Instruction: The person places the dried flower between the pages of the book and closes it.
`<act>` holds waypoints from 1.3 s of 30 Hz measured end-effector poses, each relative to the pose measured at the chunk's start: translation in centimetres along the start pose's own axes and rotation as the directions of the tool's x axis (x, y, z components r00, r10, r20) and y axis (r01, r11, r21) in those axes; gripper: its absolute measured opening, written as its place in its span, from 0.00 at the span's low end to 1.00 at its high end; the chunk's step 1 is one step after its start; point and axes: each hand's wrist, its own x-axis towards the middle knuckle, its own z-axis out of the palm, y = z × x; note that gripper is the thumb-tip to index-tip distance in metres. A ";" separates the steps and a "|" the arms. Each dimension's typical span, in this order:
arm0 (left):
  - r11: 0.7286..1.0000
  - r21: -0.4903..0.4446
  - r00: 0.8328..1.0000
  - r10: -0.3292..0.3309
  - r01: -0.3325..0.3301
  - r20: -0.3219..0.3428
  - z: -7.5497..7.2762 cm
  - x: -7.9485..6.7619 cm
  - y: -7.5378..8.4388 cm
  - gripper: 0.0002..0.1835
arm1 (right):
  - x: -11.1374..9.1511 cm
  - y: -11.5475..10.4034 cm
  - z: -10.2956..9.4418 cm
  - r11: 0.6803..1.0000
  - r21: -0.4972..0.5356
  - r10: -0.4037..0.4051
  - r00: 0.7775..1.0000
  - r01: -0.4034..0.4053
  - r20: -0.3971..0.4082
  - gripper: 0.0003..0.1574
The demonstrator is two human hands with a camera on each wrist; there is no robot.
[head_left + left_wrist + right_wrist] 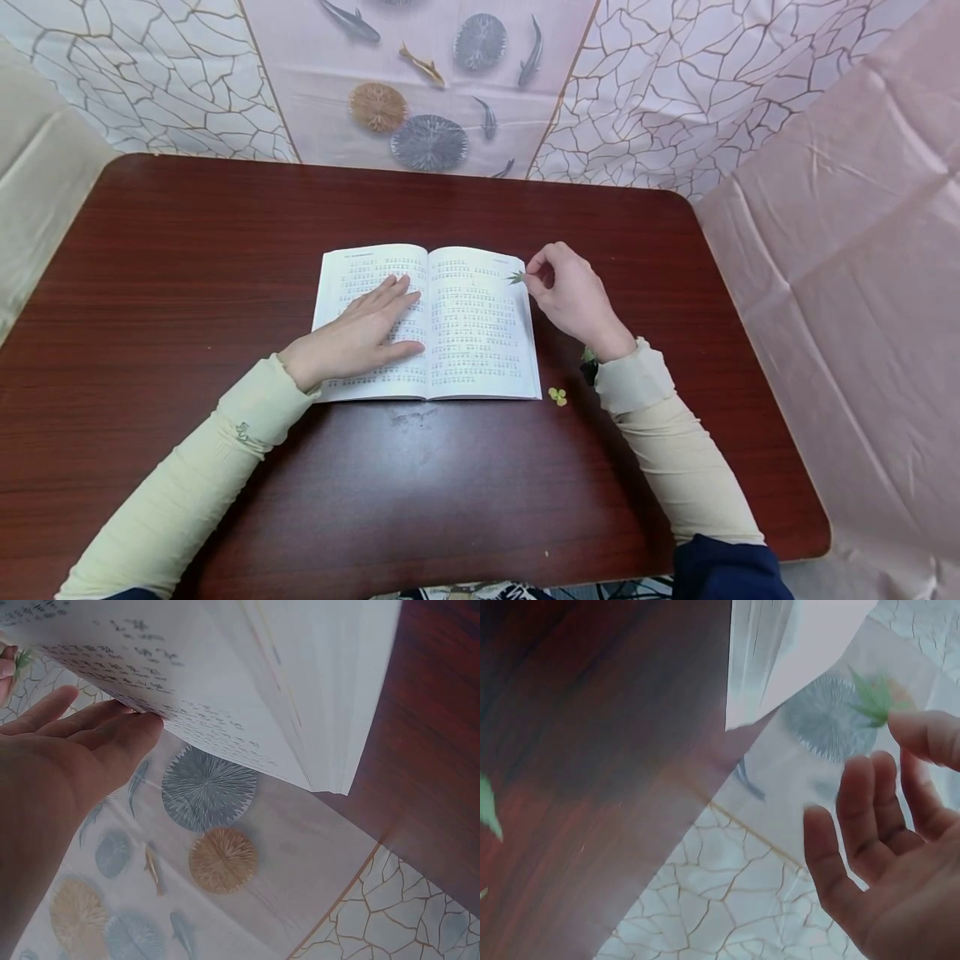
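Note:
An open book (480,350) lies on the brown table, its printed pages facing up. My left hand (360,333) rests on the left page with its fingers spread; in the left wrist view the fingertips (146,724) touch the paper. Between thumb and index finger my right hand (573,296) pinches a small green leaf (516,277) with pointed lobes, near the upper right edge of the right page. The right wrist view shows the same leaf (874,701) at the fingertips, the other fingers loosely bent.
A small yellow-green four-lobed leaf (557,396) lies on the table (420,492) near the book's lower right corner. Another dark green leaf (589,365) shows partly behind the right sleeve. Patterned cloth (637,92) hangs behind the table, and plain cloth at the sides.

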 end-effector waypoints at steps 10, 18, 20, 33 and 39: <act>1.000 0.000 1.000 0.000 0.000 0.002 0.0 0.0 0.1 0.42 | -0.3 -0.9 1.3 0.984 -0.136 -0.122 0.992 0.118 -0.019 0.02; 1.000 0.004 1.000 -0.006 0.006 0.007 -0.1 0.1 0.1 0.42 | -0.7 -0.8 1.7 0.929 -0.242 -0.291 0.957 0.279 -0.014 0.03; 1.000 0.006 1.000 -0.008 0.008 0.008 -0.1 0.1 0.2 0.42 | -0.8 -0.8 1.7 0.917 -0.258 -0.320 0.947 0.304 -0.019 0.04; 1.000 0.002 1.000 -0.006 0.006 0.006 -0.1 -0.1 0.1 0.42 | -2.0 -1.0 2.1 0.909 -0.270 -0.320 0.947 0.317 0.035 0.05; 1.000 -0.001 1.000 -0.003 0.003 0.003 -0.1 0.0 0.1 0.42 | -2.2 -0.8 2.5 0.914 -0.255 -0.316 0.948 0.316 0.043 0.06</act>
